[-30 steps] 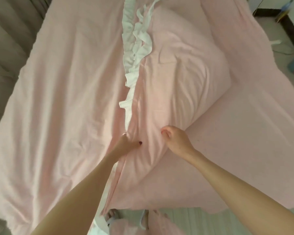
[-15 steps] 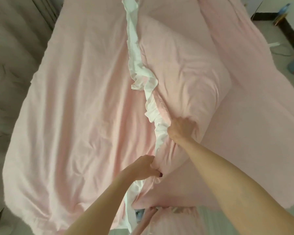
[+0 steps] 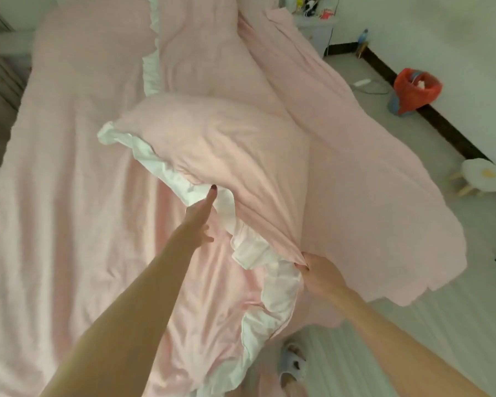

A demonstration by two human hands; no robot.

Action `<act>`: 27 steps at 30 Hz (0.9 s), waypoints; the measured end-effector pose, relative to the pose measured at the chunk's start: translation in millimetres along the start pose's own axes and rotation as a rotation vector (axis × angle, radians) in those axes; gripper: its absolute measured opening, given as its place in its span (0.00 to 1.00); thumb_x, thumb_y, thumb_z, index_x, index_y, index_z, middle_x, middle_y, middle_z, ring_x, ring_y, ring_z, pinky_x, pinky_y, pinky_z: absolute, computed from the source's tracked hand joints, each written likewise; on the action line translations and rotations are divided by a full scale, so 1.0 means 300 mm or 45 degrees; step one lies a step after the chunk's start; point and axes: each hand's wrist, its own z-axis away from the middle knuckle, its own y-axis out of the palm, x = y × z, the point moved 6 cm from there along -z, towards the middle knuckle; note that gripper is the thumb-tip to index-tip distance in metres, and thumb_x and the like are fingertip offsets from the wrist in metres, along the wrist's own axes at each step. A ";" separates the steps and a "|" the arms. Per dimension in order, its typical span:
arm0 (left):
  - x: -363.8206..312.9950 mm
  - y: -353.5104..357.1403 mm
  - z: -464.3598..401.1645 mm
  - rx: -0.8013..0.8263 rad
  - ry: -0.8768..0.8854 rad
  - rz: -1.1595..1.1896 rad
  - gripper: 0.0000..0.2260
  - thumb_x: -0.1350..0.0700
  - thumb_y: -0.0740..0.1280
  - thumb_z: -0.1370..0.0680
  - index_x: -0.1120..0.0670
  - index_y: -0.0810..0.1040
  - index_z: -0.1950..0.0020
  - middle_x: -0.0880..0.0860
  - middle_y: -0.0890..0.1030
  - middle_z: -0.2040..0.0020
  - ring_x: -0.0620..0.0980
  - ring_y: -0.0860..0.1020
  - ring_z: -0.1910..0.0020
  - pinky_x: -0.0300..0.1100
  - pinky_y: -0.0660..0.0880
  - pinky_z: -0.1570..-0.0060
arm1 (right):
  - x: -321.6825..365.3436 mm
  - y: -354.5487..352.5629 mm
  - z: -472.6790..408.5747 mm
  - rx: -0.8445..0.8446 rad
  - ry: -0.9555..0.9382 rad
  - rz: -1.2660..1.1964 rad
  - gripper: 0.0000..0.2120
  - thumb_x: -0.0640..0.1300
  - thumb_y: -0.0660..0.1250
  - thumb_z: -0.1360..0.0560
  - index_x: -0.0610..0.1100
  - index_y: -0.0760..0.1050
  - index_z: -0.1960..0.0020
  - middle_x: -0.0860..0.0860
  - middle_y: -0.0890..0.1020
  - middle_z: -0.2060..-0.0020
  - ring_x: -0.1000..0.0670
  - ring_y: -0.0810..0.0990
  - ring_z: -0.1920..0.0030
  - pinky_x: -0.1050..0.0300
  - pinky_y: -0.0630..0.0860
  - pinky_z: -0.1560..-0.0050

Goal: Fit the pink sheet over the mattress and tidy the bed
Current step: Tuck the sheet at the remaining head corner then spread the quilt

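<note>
Bedding is only half sorted, by my reckoning: the pink sheet (image 3: 370, 202) lies spread over the mattress, its right edge hanging loose toward the floor, not yet tucked. A pink cover with a white frill (image 3: 161, 164) is bunched on top. My left hand (image 3: 199, 216) reaches out with fingers extended, touching the frill; my right hand (image 3: 318, 270) pinches a pink fold beside it. Against the wall, a red-lined bin (image 3: 415, 90) holds something pale, too small to identify
</note>
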 end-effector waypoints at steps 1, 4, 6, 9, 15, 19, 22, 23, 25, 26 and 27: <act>-0.017 0.018 -0.027 0.001 -0.030 0.015 0.50 0.27 0.68 0.42 0.54 0.64 0.28 0.57 0.69 0.34 0.60 0.75 0.43 0.63 0.75 0.45 | -0.023 -0.003 0.021 -0.001 -0.025 -0.028 0.13 0.47 0.55 0.19 0.45 0.75 0.43 0.47 0.81 0.52 0.45 0.79 0.51 0.56 0.70 0.54; -0.002 0.140 -0.080 -0.001 -0.145 0.000 0.51 0.29 0.71 0.41 0.54 0.59 0.26 0.59 0.67 0.35 0.63 0.74 0.49 0.67 0.74 0.50 | -0.111 -0.041 0.070 -0.006 -0.091 -0.105 0.10 0.46 0.56 0.20 0.44 0.74 0.50 0.51 0.76 0.62 0.48 0.75 0.59 0.57 0.66 0.62; 0.030 0.237 -0.081 0.001 -0.209 -0.040 0.45 0.32 0.70 0.35 0.54 0.60 0.26 0.56 0.65 0.30 0.64 0.70 0.37 0.64 0.72 0.46 | -0.156 -0.055 0.080 0.032 -0.131 -0.191 0.10 0.46 0.57 0.20 0.42 0.73 0.53 0.49 0.77 0.63 0.48 0.74 0.61 0.56 0.65 0.63; 0.068 0.400 -0.093 -0.121 -0.158 -0.069 0.30 0.43 0.70 0.29 0.58 0.69 0.33 0.58 0.72 0.34 0.58 0.73 0.44 0.55 0.72 0.44 | -0.243 -0.055 0.065 0.125 -0.166 -0.331 0.13 0.46 0.57 0.20 0.39 0.76 0.46 0.45 0.82 0.55 0.45 0.77 0.59 0.56 0.67 0.60; 0.123 0.644 -0.047 -0.314 0.152 -0.537 0.11 0.62 0.61 0.24 0.64 0.73 0.43 0.56 0.71 0.60 0.54 0.71 0.54 0.43 0.69 0.59 | -0.498 -0.096 0.008 0.406 -0.058 -0.358 0.11 0.42 0.59 0.22 0.41 0.78 0.57 0.50 0.76 0.65 0.56 0.70 0.67 0.65 0.63 0.68; 0.311 0.842 0.075 0.054 0.196 -1.025 0.07 0.61 0.62 0.24 0.58 0.71 0.63 0.56 0.74 0.59 0.56 0.74 0.53 0.40 0.66 0.59 | -0.629 -0.223 -0.063 0.248 0.111 -0.381 0.16 0.44 0.56 0.21 0.40 0.69 0.65 0.44 0.74 0.65 0.49 0.72 0.61 0.56 0.63 0.63; 0.464 1.011 0.157 0.401 0.162 -1.275 0.12 0.56 0.59 0.20 0.63 0.73 0.43 0.58 0.76 0.43 0.57 0.75 0.41 0.42 0.69 0.49 | -0.598 -0.332 -0.124 0.128 0.036 -0.400 0.15 0.47 0.56 0.19 0.37 0.76 0.46 0.41 0.80 0.48 0.46 0.77 0.47 0.55 0.69 0.49; 0.495 1.049 0.175 0.498 0.131 -1.305 0.16 0.55 0.58 0.20 0.63 0.72 0.37 0.58 0.75 0.39 0.57 0.74 0.39 0.43 0.69 0.45 | -0.573 -0.359 -0.143 0.100 0.006 -0.424 0.17 0.47 0.56 0.20 0.37 0.73 0.40 0.42 0.79 0.41 0.45 0.76 0.40 0.54 0.69 0.42; 0.503 1.071 0.181 0.561 0.106 -1.254 0.16 0.53 0.58 0.20 0.61 0.74 0.38 0.58 0.77 0.38 0.57 0.75 0.38 0.43 0.70 0.42 | -0.509 -0.389 -0.174 0.071 -0.056 -0.469 0.21 0.50 0.58 0.20 0.41 0.67 0.31 0.45 0.73 0.33 0.46 0.71 0.33 0.54 0.66 0.33; 0.481 1.053 0.173 0.507 0.111 -1.165 0.14 0.52 0.59 0.20 0.59 0.76 0.41 0.56 0.79 0.41 0.57 0.76 0.40 0.42 0.71 0.44 | -0.477 -0.394 -0.185 0.067 -0.092 -0.474 0.23 0.51 0.59 0.21 0.42 0.64 0.29 0.46 0.70 0.31 0.46 0.69 0.31 0.54 0.65 0.31; 0.447 1.014 0.158 0.402 0.122 -1.058 0.12 0.52 0.60 0.21 0.56 0.78 0.44 0.55 0.80 0.45 0.56 0.77 0.42 0.41 0.71 0.45 | -0.447 -0.391 -0.197 0.068 -0.130 -0.446 0.24 0.51 0.59 0.21 0.43 0.62 0.28 0.46 0.68 0.29 0.47 0.67 0.29 0.54 0.63 0.30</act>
